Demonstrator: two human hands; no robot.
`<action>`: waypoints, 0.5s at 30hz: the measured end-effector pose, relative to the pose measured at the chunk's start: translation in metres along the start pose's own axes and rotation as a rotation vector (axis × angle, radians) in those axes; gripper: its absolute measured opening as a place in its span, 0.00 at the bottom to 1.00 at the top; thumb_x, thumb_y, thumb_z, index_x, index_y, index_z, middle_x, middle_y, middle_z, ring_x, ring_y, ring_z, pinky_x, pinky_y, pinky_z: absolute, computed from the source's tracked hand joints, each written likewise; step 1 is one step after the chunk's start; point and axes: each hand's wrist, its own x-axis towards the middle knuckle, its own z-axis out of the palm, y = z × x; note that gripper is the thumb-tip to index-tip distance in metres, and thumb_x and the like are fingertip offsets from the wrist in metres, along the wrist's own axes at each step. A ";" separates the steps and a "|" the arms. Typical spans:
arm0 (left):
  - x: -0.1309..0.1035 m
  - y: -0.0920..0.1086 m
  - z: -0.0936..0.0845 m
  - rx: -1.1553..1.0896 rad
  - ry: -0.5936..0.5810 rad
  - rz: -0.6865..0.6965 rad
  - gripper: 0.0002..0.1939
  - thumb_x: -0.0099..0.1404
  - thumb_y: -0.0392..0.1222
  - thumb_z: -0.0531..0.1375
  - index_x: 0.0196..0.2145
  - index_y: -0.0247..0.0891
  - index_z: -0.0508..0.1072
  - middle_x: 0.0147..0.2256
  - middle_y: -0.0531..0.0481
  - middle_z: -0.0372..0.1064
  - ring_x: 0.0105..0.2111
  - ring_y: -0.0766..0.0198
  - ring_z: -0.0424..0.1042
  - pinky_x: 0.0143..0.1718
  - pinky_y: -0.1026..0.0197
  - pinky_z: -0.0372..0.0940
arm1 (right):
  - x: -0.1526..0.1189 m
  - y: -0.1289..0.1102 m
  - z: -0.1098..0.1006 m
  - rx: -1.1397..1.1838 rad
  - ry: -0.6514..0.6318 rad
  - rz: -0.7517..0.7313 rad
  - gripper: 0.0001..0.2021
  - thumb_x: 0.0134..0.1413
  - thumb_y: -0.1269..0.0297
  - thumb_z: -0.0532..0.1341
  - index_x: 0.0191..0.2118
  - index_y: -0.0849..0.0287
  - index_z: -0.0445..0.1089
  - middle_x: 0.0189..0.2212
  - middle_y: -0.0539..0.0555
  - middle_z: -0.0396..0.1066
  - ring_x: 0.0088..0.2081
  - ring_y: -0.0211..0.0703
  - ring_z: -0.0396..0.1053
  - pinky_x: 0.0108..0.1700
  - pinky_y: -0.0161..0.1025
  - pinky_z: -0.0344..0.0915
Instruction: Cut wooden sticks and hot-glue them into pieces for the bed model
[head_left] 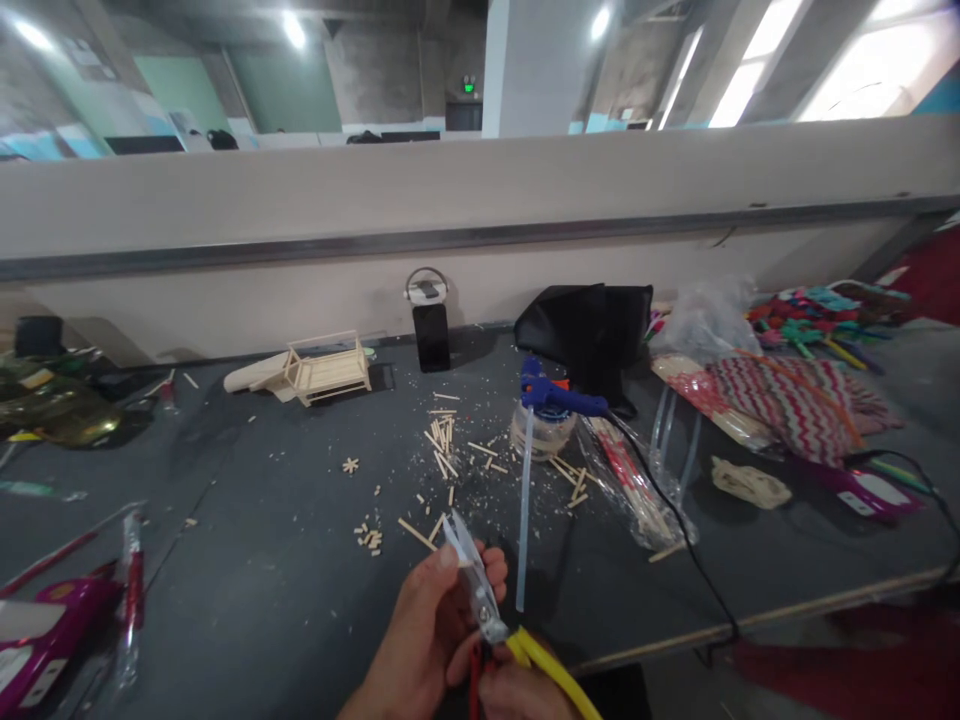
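My left hand [426, 630] is raised at the bottom centre, its fingers pinching the metal jaws of a pair of cutters [474, 582]. My right hand [516, 692], mostly cut off by the lower edge, grips the cutters' yellow handles [546, 668]. A thin wooden stick [417, 534] lies on the table just beyond the jaws. Several cut stick pieces [444, 440] and wood crumbs are scattered on the dark grey table [285, 560] ahead of my hands.
A blue glue gun [559, 398] rests on a tape roll, its black cord running to the table's front edge. A clear glue stick [523, 510] lies nearby. A small wooden stick model [328, 368], a black phone [431, 336], a black bag [589, 330] and packaged craft supplies [780, 400] stand farther back.
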 end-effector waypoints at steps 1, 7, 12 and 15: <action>0.001 0.002 0.001 -0.010 0.008 -0.006 0.16 0.62 0.49 0.63 0.40 0.33 0.76 0.40 0.41 0.79 0.37 0.60 0.78 0.40 0.64 0.72 | 0.001 0.000 0.000 0.033 -0.021 0.017 0.12 0.40 0.62 0.59 0.32 0.61 0.72 0.15 0.42 0.53 0.18 0.30 0.49 0.21 0.31 0.44; 0.010 0.016 0.006 -0.023 0.034 -0.029 0.14 0.66 0.46 0.59 0.38 0.31 0.74 0.37 0.40 0.77 0.32 0.64 0.77 0.35 0.65 0.72 | 0.001 -0.008 0.000 0.168 -0.045 0.192 0.18 0.46 0.55 0.61 0.42 0.58 0.67 0.16 0.39 0.52 0.16 0.27 0.44 0.19 0.29 0.40; 0.019 0.024 -0.005 0.022 0.014 0.044 0.12 0.67 0.43 0.58 0.35 0.30 0.74 0.32 0.42 0.76 0.32 0.63 0.76 0.40 0.62 0.71 | 0.000 -0.013 0.002 0.250 -0.010 0.222 0.17 0.47 0.54 0.63 0.41 0.58 0.66 0.17 0.38 0.51 0.16 0.25 0.43 0.18 0.28 0.38; 0.019 0.032 -0.007 0.066 -0.024 0.060 0.10 0.65 0.39 0.59 0.36 0.29 0.76 0.34 0.41 0.77 0.36 0.60 0.76 0.44 0.59 0.70 | 0.000 -0.012 0.001 0.281 -0.018 0.200 0.18 0.45 0.53 0.64 0.40 0.58 0.66 0.16 0.38 0.51 0.16 0.25 0.43 0.18 0.29 0.37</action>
